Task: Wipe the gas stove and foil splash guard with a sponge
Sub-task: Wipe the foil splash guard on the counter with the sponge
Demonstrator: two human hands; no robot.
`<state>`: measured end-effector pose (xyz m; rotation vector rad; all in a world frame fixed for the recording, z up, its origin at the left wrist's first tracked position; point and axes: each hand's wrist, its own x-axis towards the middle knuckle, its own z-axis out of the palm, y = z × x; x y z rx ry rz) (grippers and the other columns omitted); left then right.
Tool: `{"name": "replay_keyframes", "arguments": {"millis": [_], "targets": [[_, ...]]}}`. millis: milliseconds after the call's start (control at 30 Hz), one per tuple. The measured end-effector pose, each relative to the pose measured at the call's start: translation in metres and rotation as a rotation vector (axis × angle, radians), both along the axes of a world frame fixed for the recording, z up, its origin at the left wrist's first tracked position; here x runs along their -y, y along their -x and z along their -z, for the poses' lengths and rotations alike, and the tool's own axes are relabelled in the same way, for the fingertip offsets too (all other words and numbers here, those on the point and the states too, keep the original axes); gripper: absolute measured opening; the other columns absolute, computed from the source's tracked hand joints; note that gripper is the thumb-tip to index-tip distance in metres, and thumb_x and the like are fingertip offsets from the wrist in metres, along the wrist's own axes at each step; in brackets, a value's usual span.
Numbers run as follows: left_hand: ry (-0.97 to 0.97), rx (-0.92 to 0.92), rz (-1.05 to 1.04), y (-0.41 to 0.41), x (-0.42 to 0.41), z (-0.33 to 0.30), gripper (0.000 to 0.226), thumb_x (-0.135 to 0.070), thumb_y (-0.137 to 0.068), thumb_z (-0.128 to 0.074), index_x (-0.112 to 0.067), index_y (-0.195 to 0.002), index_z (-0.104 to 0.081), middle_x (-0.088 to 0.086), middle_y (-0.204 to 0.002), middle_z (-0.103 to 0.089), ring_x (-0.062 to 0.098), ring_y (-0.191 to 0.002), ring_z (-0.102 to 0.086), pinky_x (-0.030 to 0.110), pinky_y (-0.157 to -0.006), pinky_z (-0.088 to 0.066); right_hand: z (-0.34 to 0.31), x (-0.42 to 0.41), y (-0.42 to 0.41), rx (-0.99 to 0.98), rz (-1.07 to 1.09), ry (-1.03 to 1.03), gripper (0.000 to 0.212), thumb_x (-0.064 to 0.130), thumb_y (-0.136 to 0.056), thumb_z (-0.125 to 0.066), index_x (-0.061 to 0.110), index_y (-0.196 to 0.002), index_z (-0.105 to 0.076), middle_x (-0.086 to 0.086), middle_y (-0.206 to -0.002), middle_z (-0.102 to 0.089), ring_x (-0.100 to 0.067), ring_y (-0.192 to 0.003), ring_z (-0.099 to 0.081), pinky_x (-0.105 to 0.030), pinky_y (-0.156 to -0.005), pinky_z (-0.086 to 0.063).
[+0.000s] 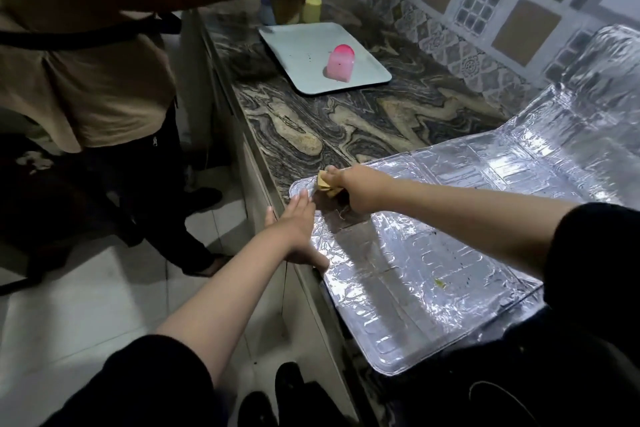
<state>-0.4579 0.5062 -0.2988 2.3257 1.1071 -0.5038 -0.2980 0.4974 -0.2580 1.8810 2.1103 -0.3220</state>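
A small tan sponge (324, 181) was gripped in the curled right hand (356, 189) and pressed on the far left corner of the crinkled silver foil splash guard (433, 274), which was laid flat across the marbled stone counter (346, 128). The foil's edge was held down by the flat, straight-fingered left hand (294, 222). The stove, apparently underneath, could not be made out.

You are standing in a home kitchen. A marbled stone bench (349, 121) runs along a wall of patterned decorative tiles (485, 3). A foil splash guard (450, 253) lies spread across the bench. A pale tray (311, 45) carries a pink container (340, 62), with squeeze bottles (311, 7) behind it. The floor (86, 305) is laid with light tiles.
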Motion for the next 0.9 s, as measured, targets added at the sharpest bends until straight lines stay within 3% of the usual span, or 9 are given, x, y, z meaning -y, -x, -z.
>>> {"name": "replay_keyframes", "arguments": {"millis": [133,200,367,533,600,667,767,833,900], "targets": [[-0.001,-0.003,-0.006,-0.001,-0.001,0.001,0.13,-0.052,-0.07,-0.076,-0.013,-0.151,0.018,0.0,-0.156,0.029,0.014,-0.145,0.021,0.054,-0.113,0.011,0.023,0.01,0.002,0.216,-0.107,0.087,0.078,0.005,-0.09,-0.051,0.01,-0.153,-0.005,-0.012,-0.16,-0.005,-0.042,-0.139,-0.026,-0.044,-0.112,-0.027],[-0.006,-0.018,-0.006,-0.002,-0.001,0.001,0.131,-0.053,-0.07,-0.076,-0.012,-0.15,0.018,0.001,-0.156,0.029,0.015,-0.145,0.021,0.054,-0.113,0.011,0.022,0.021,-0.001,0.215,-0.169,0.118,0.079,0.008,-0.091,-0.051,0.011,-0.153,-0.001,-0.013,-0.161,-0.001,-0.04,-0.14,-0.026,-0.041,-0.112,-0.027],[-0.019,-0.041,0.003,-0.004,-0.001,0.0,0.131,-0.055,-0.07,-0.076,-0.012,-0.151,0.018,0.001,-0.156,0.029,0.015,-0.145,0.021,0.053,-0.114,0.01,0.016,0.052,-0.016,0.106,-0.231,0.29,0.079,0.006,-0.085,-0.055,0.014,-0.152,-0.013,-0.014,-0.159,-0.013,-0.032,-0.139,-0.03,-0.038,-0.112,-0.033],[-0.01,-0.032,0.036,0.0,-0.005,0.0,0.133,-0.06,-0.068,-0.074,-0.013,-0.151,0.019,0.001,-0.156,0.03,0.016,-0.145,0.022,0.055,-0.112,0.012,-0.013,0.085,-0.011,0.12,-0.263,0.488,0.072,-0.001,-0.086,-0.049,0.028,-0.149,-0.028,-0.005,-0.158,-0.021,-0.027,-0.123,-0.047,-0.032,-0.095,-0.043],[0.017,-0.015,0.032,0.002,-0.006,0.001,0.137,-0.069,-0.064,-0.071,-0.014,-0.15,0.02,0.0,-0.155,0.032,0.015,-0.144,0.024,0.055,-0.111,0.015,-0.025,0.097,-0.008,0.13,-0.247,0.564,0.072,-0.002,-0.085,-0.048,0.036,-0.145,-0.034,-0.006,-0.144,-0.042,-0.02,-0.097,-0.053,-0.027,-0.077,-0.041],[0.026,-0.004,0.01,0.002,-0.004,0.004,0.144,-0.079,-0.057,-0.067,-0.014,-0.149,0.021,-0.001,-0.153,0.034,0.016,-0.143,0.027,0.056,-0.111,0.015,-0.034,0.106,-0.006,0.142,-0.249,0.618,0.071,-0.003,-0.083,-0.046,0.039,-0.139,-0.042,-0.005,-0.122,-0.053,-0.022,-0.086,-0.051,-0.026,-0.067,-0.037],[-0.025,-0.049,0.04,0.0,0.004,0.008,0.152,-0.086,-0.05,-0.063,-0.012,-0.146,0.028,0.0,-0.15,0.04,0.018,-0.14,0.033,0.054,-0.11,0.018,-0.045,0.116,-0.003,0.138,-0.241,0.667,0.069,-0.005,-0.081,-0.044,0.039,-0.134,-0.049,-0.009,-0.107,-0.056,-0.027,-0.09,-0.052,-0.024,-0.068,-0.035],[-0.039,-0.058,0.047,0.001,0.007,0.01,0.153,-0.087,-0.05,-0.063,-0.011,-0.145,0.03,0.001,-0.148,0.042,0.018,-0.139,0.035,0.053,-0.109,0.02,-0.046,0.119,-0.001,0.111,-0.243,0.684,0.067,-0.006,-0.08,-0.044,0.036,-0.132,-0.054,-0.011,-0.109,-0.062,-0.024,-0.084,-0.05,-0.022,-0.069,-0.035],[-0.036,-0.055,0.042,0.001,0.007,0.01,0.153,-0.087,-0.05,-0.063,-0.011,-0.145,0.03,0.001,-0.148,0.043,0.018,-0.138,0.036,0.052,-0.108,0.021,-0.045,0.114,-0.001,0.071,-0.192,0.704,0.066,-0.007,-0.077,-0.044,0.032,-0.128,-0.059,-0.01,-0.094,-0.064,-0.021,-0.076,-0.048,-0.023,-0.068,-0.038]]}}
